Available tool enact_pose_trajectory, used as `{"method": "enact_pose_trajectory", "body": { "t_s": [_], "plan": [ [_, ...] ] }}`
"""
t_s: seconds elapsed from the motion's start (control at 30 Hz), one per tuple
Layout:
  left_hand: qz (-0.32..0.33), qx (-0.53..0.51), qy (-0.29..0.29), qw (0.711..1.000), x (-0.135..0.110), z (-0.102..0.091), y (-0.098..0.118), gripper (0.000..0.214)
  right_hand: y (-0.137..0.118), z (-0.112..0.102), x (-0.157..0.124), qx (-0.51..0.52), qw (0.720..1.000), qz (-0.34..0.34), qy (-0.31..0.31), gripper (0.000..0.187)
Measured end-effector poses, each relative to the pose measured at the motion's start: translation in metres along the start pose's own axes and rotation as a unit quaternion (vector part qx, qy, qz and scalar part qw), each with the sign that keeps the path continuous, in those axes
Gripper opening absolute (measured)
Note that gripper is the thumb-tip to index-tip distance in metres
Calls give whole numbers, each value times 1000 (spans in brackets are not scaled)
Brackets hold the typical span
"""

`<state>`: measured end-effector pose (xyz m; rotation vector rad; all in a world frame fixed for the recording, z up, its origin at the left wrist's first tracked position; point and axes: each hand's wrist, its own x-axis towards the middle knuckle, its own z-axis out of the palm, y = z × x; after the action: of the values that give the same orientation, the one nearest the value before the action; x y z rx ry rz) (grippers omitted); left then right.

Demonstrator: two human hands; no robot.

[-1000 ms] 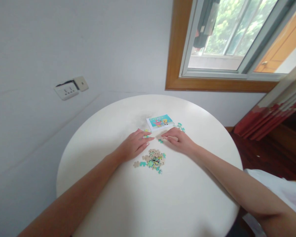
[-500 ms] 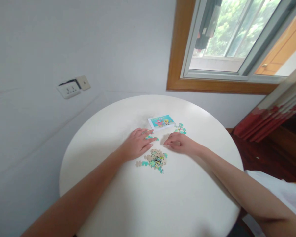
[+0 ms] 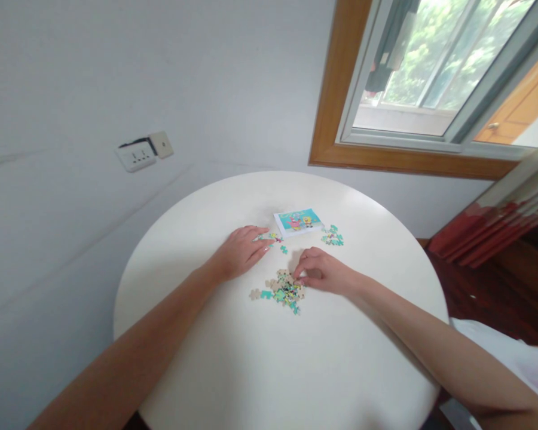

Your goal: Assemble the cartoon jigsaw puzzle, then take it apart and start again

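Note:
My left hand (image 3: 238,252) lies flat with its fingers stretched out, the fingertips beside and partly over a small group of jigsaw puzzle pieces (image 3: 275,237). One teal piece (image 3: 284,249) lies apart, between the hands. At the right edge of a loose pile of jigsaw puzzle pieces (image 3: 284,290), my right hand (image 3: 323,272) has thumb and forefinger pinched on a piece, which the fingers mostly hide. Some pieces in the pile show plain beige backs, others teal and yellow print.
A teal cartoon box (image 3: 299,221) sits behind the hands on the round white table (image 3: 215,370). Right of it lies another cluster of puzzle pieces (image 3: 333,235). The wall with a socket (image 3: 137,155) and a wood-framed window (image 3: 412,156) stand beyond the table.
My right hand has come down from above the pile to its right edge. My left hand has drawn back slightly leftward, uncovering more of the small group of pieces. The view has shifted slightly.

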<state>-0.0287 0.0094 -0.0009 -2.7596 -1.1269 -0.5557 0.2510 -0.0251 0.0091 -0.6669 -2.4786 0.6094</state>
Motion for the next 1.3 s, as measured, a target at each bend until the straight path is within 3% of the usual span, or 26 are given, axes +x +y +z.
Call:
{"method": "enact_pose_trajectory", "body": {
  "t_s": [0.13, 0.27, 0.4, 0.5, 0.6, 0.73, 0.93, 1.03, 1.2, 1.3],
  "plan": [
    [6, -16, 10, 1000, 0, 2, 1, 38, 0, 3, 1, 58, 998, 10, 6, 5],
    [8, -28, 24, 999, 1, -1, 3, 38, 5, -7, -2, 79, 995, 61, 5, 3],
    [13, -24, 27, 999, 1, -4, 3, 39, 30, -33, -11, -37, 991, 98, 84, 10],
    [17, -25, 24, 999, 1, -5, 2, 38, 56, -52, -20, -196, 962, 145, 122, 11],
    [21, -23, 21, 999, 1, -4, 3, 38, 72, -62, -28, -286, 931, 196, 113, 13],
    [20, -28, 20, 999, 2, -5, 4, 38, 76, -67, -35, -302, 926, 216, 62, 18],
    [16, -35, 21, 999, 1, -6, 5, 40, 80, -71, -38, -291, 929, 204, 108, 23],
    [13, -41, 24, 999, 1, -4, 4, 39, 74, -63, -32, -257, 943, 171, 121, 23],
    [14, -41, 19, 999, 1, -3, 3, 39, 36, -29, -12, -127, 990, 38, 54, 25],
    [17, -41, 16, 999, 1, -2, 3, 39, 12, -10, -3, -78, 997, -22, 17, 24]
  ]
}}
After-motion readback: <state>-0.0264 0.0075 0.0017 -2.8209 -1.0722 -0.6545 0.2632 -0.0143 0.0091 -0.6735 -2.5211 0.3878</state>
